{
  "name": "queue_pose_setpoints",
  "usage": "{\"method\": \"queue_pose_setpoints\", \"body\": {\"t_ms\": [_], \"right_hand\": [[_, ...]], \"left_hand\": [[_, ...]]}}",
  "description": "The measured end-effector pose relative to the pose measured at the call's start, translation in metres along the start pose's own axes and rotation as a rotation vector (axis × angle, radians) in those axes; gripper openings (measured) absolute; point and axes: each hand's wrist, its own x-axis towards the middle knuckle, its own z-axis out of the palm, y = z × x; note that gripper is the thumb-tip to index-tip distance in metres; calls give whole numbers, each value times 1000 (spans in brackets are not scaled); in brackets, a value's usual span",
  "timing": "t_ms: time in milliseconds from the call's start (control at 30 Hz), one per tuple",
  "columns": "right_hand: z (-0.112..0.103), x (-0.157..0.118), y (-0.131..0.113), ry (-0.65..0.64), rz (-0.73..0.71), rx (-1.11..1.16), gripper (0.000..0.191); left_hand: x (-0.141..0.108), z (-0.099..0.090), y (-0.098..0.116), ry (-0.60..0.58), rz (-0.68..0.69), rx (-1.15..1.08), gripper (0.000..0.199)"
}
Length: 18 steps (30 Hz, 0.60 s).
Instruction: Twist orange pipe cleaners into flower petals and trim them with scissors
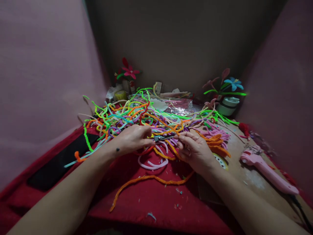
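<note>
My left hand (135, 138) is closed on a pair of scissors (160, 138) with yellow handles, its grey blades pointing right. The blade tips reach the fingers of my right hand (195, 150), which pinch an orange pipe cleaner (171, 127) near them. Another orange length (146, 178) trails in a curve below the right hand over the red cloth; whether it is the same piece is hidden. Just below the scissors lies a looped pale lilac pipe cleaner (153, 166). A tangled heap of many-coloured pipe cleaners (132, 114) spreads behind both hands.
A pink glue gun (269, 169) lies at right on a brown board (236, 178), near bundled orange pieces (216, 143). At left is a flat black object (56, 166). Pink (130, 71) and blue (234, 84) pipe-cleaner flowers stand at the back. Red cloth (137, 199) covers the table.
</note>
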Motion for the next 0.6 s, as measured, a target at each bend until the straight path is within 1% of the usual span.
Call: {"method": "queue_pose_setpoints", "body": {"t_ms": [33,100,200,300,367,467,600], "right_hand": [[-1,1,0,5,6,16,13],[-2,2,1,4,14,40,14],[-2,1,2,-3,38,60,15],[-1,0,1,6,40,73,16],[-1,1,1,14,40,78,16],[-3,1,1,17,36,79,16],[-6,2,1,-4,33,77,14]], "left_hand": [[-1,-1,0,-31,13,155,18],[-3,2,1,-43,36,386,18],[-5,11,3,-2,91,545,22],[-5,18,4,3,134,604,19],[-5,19,3,6,148,623,18],[-5,16,-1,2,181,573,19],[-4,9,-9,-16,175,513,23]]}}
